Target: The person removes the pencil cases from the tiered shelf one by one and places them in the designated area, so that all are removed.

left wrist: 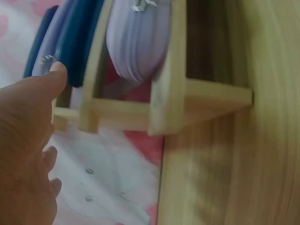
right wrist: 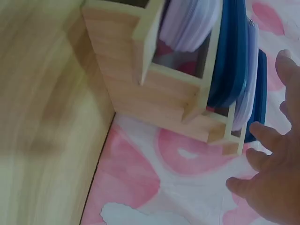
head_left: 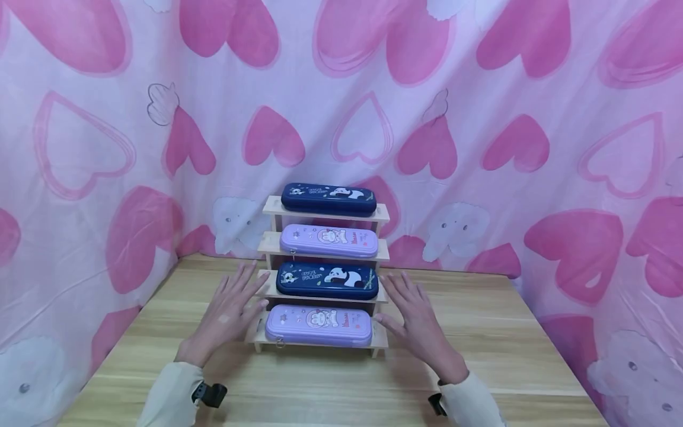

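Observation:
A stepped wooden rack (head_left: 271,204) carries pencil cases on its tiers. Navy panda cases lie on the top tier (head_left: 328,199) and the third tier (head_left: 326,281). Lilac cases lie on the second tier (head_left: 329,241) and the lowest tier (head_left: 319,325); zip pulls hang at their left ends. My left hand (head_left: 226,314) is spread beside the rack's left side, holding nothing. On the opposite side my right hand (head_left: 418,323) is spread too, its fingertips close to the lower two cases. Both wrist views show the rack's side panels and the case ends.
The rack stands on a wood-grain table (head_left: 299,391). Behind and on both sides hangs a pink heart-patterned cloth (head_left: 363,77). Dark straps (head_left: 210,394) sit on the wrists, over light sleeves.

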Available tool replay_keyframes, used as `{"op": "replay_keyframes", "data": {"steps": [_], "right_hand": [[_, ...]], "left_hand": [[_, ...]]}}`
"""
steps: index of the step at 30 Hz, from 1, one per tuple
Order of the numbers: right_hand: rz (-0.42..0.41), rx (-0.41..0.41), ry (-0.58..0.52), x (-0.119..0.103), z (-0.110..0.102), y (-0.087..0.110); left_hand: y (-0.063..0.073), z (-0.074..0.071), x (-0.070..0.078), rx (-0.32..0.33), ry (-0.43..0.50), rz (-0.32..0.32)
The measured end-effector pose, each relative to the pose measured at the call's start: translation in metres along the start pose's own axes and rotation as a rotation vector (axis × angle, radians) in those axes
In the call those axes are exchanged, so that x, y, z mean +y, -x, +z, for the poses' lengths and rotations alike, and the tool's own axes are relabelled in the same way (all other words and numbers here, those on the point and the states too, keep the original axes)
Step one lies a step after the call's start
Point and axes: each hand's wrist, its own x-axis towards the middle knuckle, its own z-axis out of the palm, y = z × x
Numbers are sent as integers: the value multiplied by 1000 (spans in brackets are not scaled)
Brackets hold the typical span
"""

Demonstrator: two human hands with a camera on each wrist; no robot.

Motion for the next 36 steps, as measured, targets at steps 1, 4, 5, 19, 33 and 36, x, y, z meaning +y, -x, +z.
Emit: {"op": "replay_keyframes", "data": {"steps": [1, 4, 5, 19, 33, 36], "right_hand": [[-13, 0, -1, -1, 1, 1], [-56, 5, 2, -3, 5, 4], [-72, 4, 5, -4, 6, 4], [-255, -100, -30, -12, 22, 6], [-465, -154, -3, -23, 39, 7], [-454, -204, -5, -23, 43, 5]], "left_hand": [[-1, 1, -2, -6, -5, 3], [-3, 5, -8, -18, -19, 15], [-4, 6, -9, -21, -22, 21], [-15, 17, -17, -52, -92, 88], [-16, 23, -16, -52, -125, 95], [-16, 24, -16, -58, -128, 93]]}}
